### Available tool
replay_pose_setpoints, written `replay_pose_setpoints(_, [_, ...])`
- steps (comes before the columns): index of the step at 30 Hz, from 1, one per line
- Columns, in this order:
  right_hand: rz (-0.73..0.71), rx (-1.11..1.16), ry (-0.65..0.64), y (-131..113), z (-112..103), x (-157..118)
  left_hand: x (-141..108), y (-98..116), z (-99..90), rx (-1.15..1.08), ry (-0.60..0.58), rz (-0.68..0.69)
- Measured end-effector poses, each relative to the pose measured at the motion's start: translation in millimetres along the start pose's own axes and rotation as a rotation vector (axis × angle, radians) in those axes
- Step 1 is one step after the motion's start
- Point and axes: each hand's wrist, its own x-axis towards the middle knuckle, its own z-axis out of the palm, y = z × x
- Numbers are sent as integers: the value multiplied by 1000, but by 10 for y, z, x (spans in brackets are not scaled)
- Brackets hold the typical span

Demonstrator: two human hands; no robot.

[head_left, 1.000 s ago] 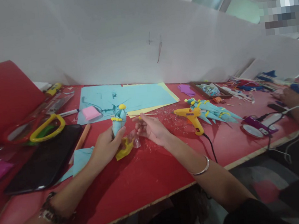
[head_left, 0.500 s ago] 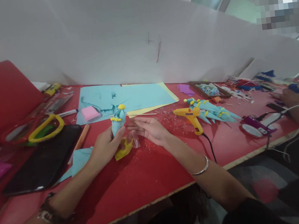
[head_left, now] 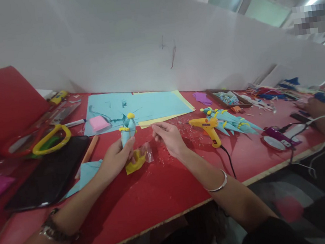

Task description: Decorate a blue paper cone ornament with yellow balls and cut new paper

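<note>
My left hand (head_left: pixel 116 155) is wrapped round a light-blue foam or paper figure (head_left: pixel 126 135), a small upright cone with yellow bead-like trim and a yellow ball at its tip. Apart from the figure, to its right, my right hand (head_left: pixel 170 138) is raised with thumb and fingertips pinched together; anything between them is too small to make out. Below the two hands lies a small clear plastic bag (head_left: pixel 136 162) with yellow material in it. A yellow glue gun (head_left: pixel 207 128) rests to the right, beside a pile of similar blue pointed pieces (head_left: pixel 233 121).
Blue sheets (head_left: pixel 160 103) lie against the wall with a pink pad (head_left: pixel 98 123) on them. A dark phone-like slab (head_left: pixel 51 174) and yellow-handled scissors (head_left: pixel 51 140) are on the left. At far right is a co-worker's hand (head_left: pixel 315 108) near a purple-and-white device (head_left: pixel 278 139).
My right hand has drawn back to the right, away from the figure, and its fingers have gone from stretched out to pinched. My left hand still holds the figure, almost unmoved.
</note>
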Motion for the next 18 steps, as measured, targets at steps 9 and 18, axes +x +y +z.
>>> replay_pose_setpoints(9, [36,73,-34,-37,37,-20,0,-39,-12,-182,-94,57])
replay_pose_setpoints(18, [-205,-136,-8,-26,29,-25,16,-59,0,-180,-125,74])
